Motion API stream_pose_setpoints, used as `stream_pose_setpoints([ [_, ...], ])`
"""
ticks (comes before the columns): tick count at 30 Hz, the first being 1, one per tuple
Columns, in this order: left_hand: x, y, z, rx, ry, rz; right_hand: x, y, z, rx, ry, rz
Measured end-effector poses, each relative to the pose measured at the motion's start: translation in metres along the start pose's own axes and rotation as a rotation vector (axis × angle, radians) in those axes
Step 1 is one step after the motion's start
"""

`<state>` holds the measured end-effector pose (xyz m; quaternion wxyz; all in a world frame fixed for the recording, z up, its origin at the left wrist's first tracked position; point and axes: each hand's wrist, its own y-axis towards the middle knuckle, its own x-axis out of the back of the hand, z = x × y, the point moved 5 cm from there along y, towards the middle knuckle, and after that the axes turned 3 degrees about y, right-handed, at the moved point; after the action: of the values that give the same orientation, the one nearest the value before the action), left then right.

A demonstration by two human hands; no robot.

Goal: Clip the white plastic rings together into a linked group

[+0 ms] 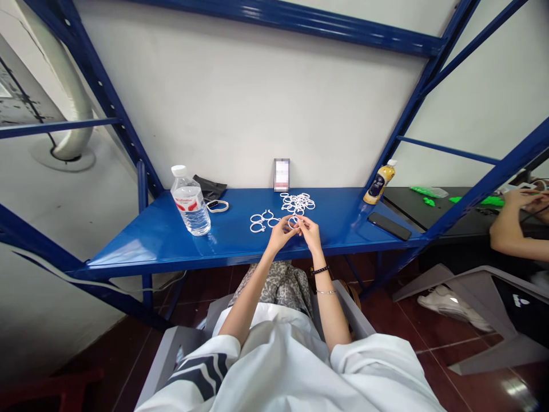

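My left hand [281,233] and my right hand [309,232] meet over the front part of the blue table [231,246]. Between them they pinch a white plastic ring [290,224], its far side partly covered by my fingers. Just past my fingertips lies a loose heap of similar white rings [301,201]. To the left of my left hand is a smaller cluster of white rings [258,227], several of them touching each other. Fine details of the held ring are too small to make out.
At the left stand a water bottle [191,209], a dark pouch [210,187] and a beige band [218,206]. A phone [282,175] leans on the wall. Rightward are a yellow drink bottle [380,183] and a black phone [389,226]. Another person's arm [514,234] is at the neighbouring table.
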<state>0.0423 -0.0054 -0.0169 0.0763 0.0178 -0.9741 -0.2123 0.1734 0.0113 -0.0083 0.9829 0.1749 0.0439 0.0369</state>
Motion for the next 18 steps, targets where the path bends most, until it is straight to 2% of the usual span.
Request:
stream_pose_setpoints([
  [10,0.0024,0.0022,0.0062,0.057,-0.068,-0.03,-0.0006,0.0003,0.0009,-0.024,0.054,0.078],
  [18,0.0028,0.0009,0.0023,0.069,-0.079,-0.052,0.0017,-0.0003,-0.0001,-0.005,0.114,0.046],
])
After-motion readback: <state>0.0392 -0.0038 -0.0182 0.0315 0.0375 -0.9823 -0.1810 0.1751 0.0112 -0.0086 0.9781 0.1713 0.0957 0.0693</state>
